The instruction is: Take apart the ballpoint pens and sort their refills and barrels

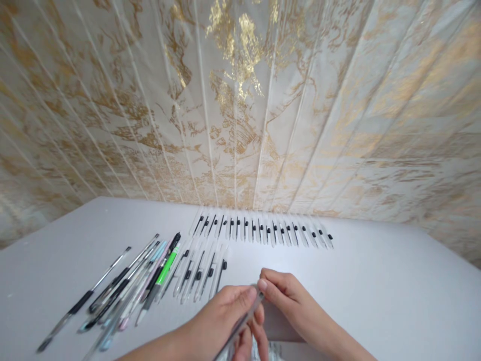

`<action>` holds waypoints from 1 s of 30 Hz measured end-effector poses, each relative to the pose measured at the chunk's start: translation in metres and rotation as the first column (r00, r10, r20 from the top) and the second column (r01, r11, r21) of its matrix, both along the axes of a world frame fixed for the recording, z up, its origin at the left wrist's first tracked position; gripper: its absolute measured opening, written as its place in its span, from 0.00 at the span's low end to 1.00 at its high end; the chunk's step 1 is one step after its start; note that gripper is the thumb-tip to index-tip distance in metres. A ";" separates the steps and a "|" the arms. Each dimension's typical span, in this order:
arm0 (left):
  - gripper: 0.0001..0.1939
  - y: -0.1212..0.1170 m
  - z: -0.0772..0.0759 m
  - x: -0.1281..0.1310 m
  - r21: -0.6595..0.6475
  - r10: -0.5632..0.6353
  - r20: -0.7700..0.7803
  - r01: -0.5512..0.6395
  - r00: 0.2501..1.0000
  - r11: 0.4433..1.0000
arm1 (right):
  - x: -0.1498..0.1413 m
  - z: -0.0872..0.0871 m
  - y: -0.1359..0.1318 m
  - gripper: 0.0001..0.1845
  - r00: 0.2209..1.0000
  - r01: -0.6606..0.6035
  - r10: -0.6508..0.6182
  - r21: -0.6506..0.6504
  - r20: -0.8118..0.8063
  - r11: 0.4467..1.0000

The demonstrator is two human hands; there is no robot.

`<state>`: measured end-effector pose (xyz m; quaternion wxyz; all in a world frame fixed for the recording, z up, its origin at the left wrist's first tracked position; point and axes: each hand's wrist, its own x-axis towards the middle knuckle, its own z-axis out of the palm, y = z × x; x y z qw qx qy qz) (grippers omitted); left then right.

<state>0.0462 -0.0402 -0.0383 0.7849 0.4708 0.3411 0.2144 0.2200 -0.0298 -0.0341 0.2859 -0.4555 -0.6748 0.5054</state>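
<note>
My left hand (pixel 235 311) is closed around a slim grey pen (pixel 240 323), which slants from the bottom edge up to the right. At the pen's upper end, the thumb and fingertips of my right hand (pixel 281 291) are pinched together. My fingers hide that end, so its detail cannot be made out. Just left of my hands lies a short row of clear plastic sleeves (pixel 199 273), each with a thin dark refill and a black clip showing.
A loose pile of pens (pixel 124 286) lies at the left, among them a bright green one (pixel 167 265). A long row of similar clear sleeves (pixel 261 230) runs along the back of the white table (pixel 376 281). Behind it hangs a gold-patterned curtain (pixel 236 125). Printed material (pixel 276 351) shows below my hands.
</note>
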 end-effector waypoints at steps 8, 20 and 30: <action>0.23 -0.003 -0.016 -0.001 0.057 0.077 -0.048 -0.074 0.996 0.996 | 0.005 -0.004 0.008 0.27 0.988 0.154 -0.154 0.005 0.023 0.988; 0.22 -0.001 -0.018 -0.001 0.060 0.106 -0.039 -0.104 0.994 0.993 | 0.012 -0.008 0.013 0.27 0.978 0.206 -0.206 0.030 0.019 0.978; 0.25 -0.002 -0.015 0.000 0.047 0.118 -0.012 -0.118 0.993 0.992 | 0.014 -0.012 0.015 0.26 0.976 0.218 -0.219 0.059 0.018 0.974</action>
